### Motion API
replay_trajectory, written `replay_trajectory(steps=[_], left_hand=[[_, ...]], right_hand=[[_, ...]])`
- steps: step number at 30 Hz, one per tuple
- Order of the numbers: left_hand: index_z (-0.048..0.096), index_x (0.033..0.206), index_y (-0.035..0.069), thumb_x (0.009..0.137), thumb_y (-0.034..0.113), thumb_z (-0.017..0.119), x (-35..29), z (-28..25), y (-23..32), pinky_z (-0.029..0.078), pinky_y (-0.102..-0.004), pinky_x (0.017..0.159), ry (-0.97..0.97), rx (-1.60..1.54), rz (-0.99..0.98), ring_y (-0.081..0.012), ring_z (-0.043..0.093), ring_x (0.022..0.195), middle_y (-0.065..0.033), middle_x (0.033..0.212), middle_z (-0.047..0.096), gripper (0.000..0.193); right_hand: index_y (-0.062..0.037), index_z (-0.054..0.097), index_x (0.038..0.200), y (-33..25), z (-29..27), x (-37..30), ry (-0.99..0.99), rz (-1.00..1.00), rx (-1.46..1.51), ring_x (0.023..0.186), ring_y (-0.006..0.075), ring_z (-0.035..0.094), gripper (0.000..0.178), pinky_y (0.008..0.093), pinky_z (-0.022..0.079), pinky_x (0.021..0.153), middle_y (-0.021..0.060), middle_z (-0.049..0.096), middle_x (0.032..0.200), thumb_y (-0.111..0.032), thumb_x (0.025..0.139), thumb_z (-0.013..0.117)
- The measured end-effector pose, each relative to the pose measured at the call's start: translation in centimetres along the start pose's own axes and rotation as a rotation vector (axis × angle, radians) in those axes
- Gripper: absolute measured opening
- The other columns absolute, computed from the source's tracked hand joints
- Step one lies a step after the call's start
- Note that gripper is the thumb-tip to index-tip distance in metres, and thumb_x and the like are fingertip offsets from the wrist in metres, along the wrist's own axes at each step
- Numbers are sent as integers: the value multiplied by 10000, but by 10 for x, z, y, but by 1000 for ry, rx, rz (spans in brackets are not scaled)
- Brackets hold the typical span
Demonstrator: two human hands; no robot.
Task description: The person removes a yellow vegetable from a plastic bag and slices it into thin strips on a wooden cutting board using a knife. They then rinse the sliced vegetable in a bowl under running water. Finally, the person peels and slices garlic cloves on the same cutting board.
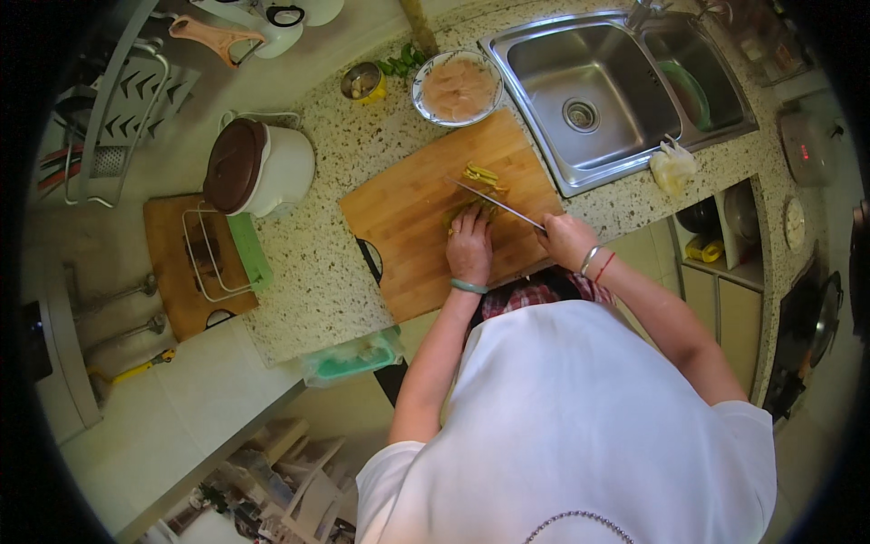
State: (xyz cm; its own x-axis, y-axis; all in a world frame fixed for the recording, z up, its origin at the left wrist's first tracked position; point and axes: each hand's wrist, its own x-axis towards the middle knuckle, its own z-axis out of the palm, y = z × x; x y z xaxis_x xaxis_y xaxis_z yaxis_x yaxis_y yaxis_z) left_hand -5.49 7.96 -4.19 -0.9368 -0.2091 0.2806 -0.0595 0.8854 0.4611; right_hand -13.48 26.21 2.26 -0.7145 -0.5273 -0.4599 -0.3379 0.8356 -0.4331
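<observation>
My right hand [569,239] grips a kitchen knife [498,202] by its handle. Its blade points up and left across the wooden cutting board [390,208]. My left hand [469,247] rests on the board just left of the blade, its fingers bent and pressed together on a yellow-green vegetable [494,210]. That vegetable is mostly hidden by my fingertips and the blade, so its exact kind does not show. Beyond the knife lies a small pile of cut yellow-green strips [481,173].
Past the board stands a patterned plate [417,102] of thin pale pink slices, beside a small yellow cup [365,83] and green leaves [403,62]. A steel double sink [589,91] is at right, with a plastic bag [672,167] at its edge. A lidded white pot [281,168] stands left.
</observation>
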Motion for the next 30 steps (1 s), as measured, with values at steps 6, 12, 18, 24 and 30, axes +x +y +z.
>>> replay_trajectory(steps=[6, 12, 18, 24, 30], left_hand=[[664, 1079, 58, 810, 112, 658, 0, -2, -2, 454, -411, 918, 2, -33, 37, -319, 547, 1070, -108, 1154, 608, 275], [672, 1029, 69, 785, 119, 695, -5, -2, 4, 442, -421, 894, 125, 58, -10, -324, 528, 1061, -112, 1134, 591, 250], [671, 988, 55, 756, 116, 730, -8, 1, -3, 444, -426, 875, 107, -41, -64, -332, 534, 1032, -115, 1098, 592, 246], [669, 950, 38, 752, 90, 725, -5, -5, -5, 458, -424, 864, 108, -97, -58, -336, 550, 1000, -120, 1073, 607, 212], [676, 935, 32, 757, 65, 715, -2, -4, -14, 467, -411, 873, 97, -160, -75, -339, 552, 1023, -119, 1075, 617, 185]], right_hand=[[-24, 630, 874, -12, 20, 42, 146, -74, 59, 819, 402, 648, 231, 491, 524, 728, 225, 670, 862, -253, 864, 605], [-11, 635, 855, 13, 13, 28, 179, -109, 299, 743, 421, 616, 220, 495, 496, 673, 250, 631, 765, -230, 852, 628], [-9, 618, 840, 4, 13, -6, 207, -145, 209, 744, 417, 621, 213, 493, 500, 669, 238, 633, 755, -220, 873, 609], [-14, 586, 846, -3, 16, -14, 160, -107, 133, 742, 416, 625, 217, 503, 502, 659, 224, 646, 769, -226, 888, 595], [-9, 566, 818, -3, 17, -12, 168, -95, 93, 696, 428, 605, 217, 506, 487, 631, 240, 621, 719, -210, 896, 595]])
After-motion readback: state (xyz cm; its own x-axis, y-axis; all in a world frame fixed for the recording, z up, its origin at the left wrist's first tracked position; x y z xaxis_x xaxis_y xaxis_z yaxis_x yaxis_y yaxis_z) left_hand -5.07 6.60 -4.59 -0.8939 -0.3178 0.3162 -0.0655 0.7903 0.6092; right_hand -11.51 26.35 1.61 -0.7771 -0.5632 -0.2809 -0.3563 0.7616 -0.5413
